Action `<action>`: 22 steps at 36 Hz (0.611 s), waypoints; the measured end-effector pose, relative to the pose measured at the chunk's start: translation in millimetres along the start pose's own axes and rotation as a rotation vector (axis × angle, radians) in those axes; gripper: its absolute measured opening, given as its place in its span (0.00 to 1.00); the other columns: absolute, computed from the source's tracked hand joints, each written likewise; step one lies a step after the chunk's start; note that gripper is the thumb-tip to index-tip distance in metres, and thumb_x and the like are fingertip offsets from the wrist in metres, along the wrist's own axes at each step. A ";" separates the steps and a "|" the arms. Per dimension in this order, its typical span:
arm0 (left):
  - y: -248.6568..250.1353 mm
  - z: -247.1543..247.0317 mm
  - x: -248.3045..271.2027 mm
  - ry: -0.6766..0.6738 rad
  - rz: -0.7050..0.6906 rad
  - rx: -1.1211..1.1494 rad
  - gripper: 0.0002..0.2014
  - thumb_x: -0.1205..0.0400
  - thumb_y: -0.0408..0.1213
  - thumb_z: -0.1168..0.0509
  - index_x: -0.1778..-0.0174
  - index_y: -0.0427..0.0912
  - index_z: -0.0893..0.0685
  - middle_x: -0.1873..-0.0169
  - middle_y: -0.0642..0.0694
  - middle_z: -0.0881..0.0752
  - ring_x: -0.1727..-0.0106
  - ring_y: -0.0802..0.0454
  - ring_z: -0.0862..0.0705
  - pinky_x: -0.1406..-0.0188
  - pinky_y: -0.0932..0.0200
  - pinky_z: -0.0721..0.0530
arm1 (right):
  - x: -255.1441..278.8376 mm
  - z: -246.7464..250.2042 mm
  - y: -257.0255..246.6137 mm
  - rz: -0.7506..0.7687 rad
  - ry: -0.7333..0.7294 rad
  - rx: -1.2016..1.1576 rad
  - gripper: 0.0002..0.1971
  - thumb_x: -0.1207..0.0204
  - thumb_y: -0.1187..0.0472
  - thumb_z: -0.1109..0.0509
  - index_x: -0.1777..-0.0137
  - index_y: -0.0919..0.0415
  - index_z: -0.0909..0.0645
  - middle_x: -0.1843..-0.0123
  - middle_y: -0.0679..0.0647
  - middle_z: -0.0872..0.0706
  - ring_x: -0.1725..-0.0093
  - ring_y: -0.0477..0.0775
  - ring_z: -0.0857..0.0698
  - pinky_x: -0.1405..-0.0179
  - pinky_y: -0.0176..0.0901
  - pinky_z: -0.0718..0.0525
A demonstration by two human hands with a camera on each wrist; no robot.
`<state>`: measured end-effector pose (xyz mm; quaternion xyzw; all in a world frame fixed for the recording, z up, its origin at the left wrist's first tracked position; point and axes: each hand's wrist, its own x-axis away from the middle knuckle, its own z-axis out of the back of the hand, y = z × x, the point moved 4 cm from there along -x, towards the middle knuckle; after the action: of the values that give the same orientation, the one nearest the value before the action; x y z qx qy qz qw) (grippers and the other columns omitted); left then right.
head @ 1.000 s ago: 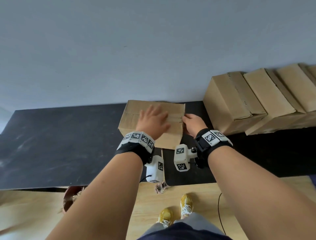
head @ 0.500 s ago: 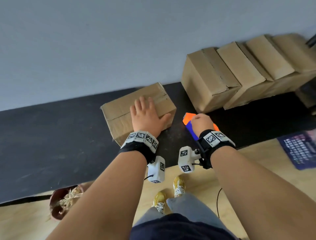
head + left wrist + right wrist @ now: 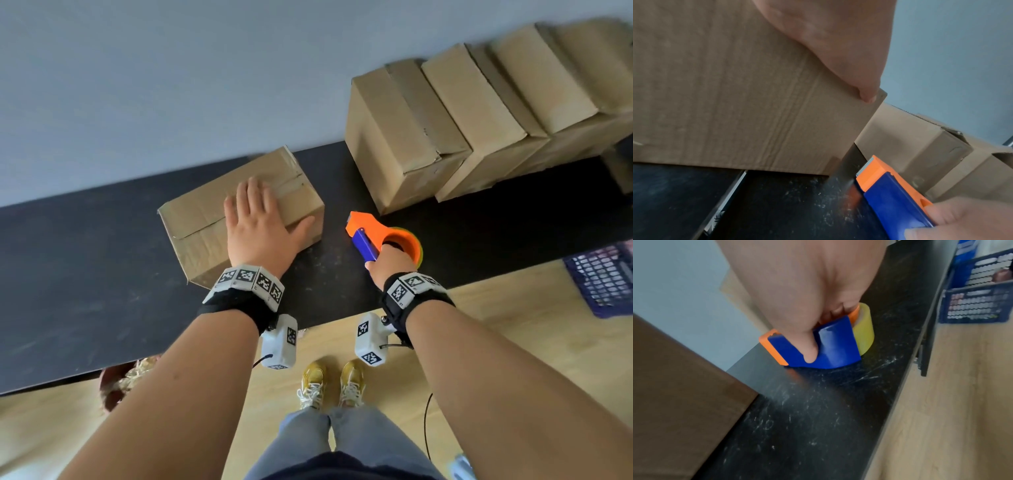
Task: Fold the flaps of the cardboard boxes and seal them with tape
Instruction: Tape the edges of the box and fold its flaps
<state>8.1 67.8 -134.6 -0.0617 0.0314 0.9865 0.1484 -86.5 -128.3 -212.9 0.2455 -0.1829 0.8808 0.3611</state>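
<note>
A small cardboard box lies on the black table with its top flaps folded down and tape along the seam. My left hand rests flat on its top, fingers straight; its thumb reaches the box's near corner. To the right, my right hand grips an orange and blue tape dispenser that sits on the table. In the right wrist view my thumb presses the blue part of the dispenser, beside the yellowish tape roll.
A row of closed cardboard boxes leans against the wall at the table's back right. A blue plastic crate stands on the wooden floor to the right. A basket with straw sits under the table's left front edge.
My right hand left the box's right end and took hold of the tape dispenser beside it. The box has turned under my left hand, and my head has swung right.
</note>
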 end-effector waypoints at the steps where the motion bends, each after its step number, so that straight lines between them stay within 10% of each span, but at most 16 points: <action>1: -0.7 0.3 -0.3 0.003 0.004 0.000 0.44 0.23 0.71 0.50 0.24 0.36 0.33 0.22 0.37 0.35 0.20 0.38 0.40 0.20 0.41 0.45 | -0.1 0.4 -0.7 0.005 0.007 0.020 0.16 0.17 0.50 0.33 0.39 0.62 0.22 0.47 0.57 0.15 0.49 0.59 0.15 0.54 0.47 0.20; 10: -5.0 3.4 -1.8 0.015 0.060 0.052 0.44 0.26 0.72 0.45 0.25 0.39 0.32 0.22 0.42 0.34 0.19 0.42 0.40 0.18 0.45 0.47 | -0.7 17.5 -6.5 0.029 -0.022 -0.068 0.15 0.14 0.51 0.42 0.50 0.63 0.21 0.62 0.57 0.21 0.55 0.61 0.19 0.53 0.50 0.21; 17: -8.6 8.7 -5.0 -0.047 0.118 0.222 0.45 0.27 0.72 0.40 0.23 0.42 0.34 0.18 0.46 0.39 0.16 0.47 0.47 0.16 0.47 0.53 | 7.6 40.6 1.4 0.002 -0.035 -0.457 0.19 0.17 0.46 0.42 0.50 0.64 0.26 0.49 0.61 0.20 0.51 0.62 0.22 0.52 0.48 0.27; 22: -2.6 24.5 -9.2 -0.093 0.160 0.404 0.27 0.18 0.59 0.42 0.31 0.44 0.25 0.25 0.45 0.29 0.21 0.44 0.35 0.20 0.46 0.39 | 23.5 61.8 3.0 -0.026 -0.110 -0.841 0.17 0.28 0.51 0.34 0.51 0.66 0.17 0.51 0.61 0.15 0.52 0.64 0.17 0.55 0.52 0.22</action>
<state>14.9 69.6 -109.2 0.0174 0.2264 0.9706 0.0802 -84.6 -148.4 -149.8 0.1258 -0.5423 0.7104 0.4305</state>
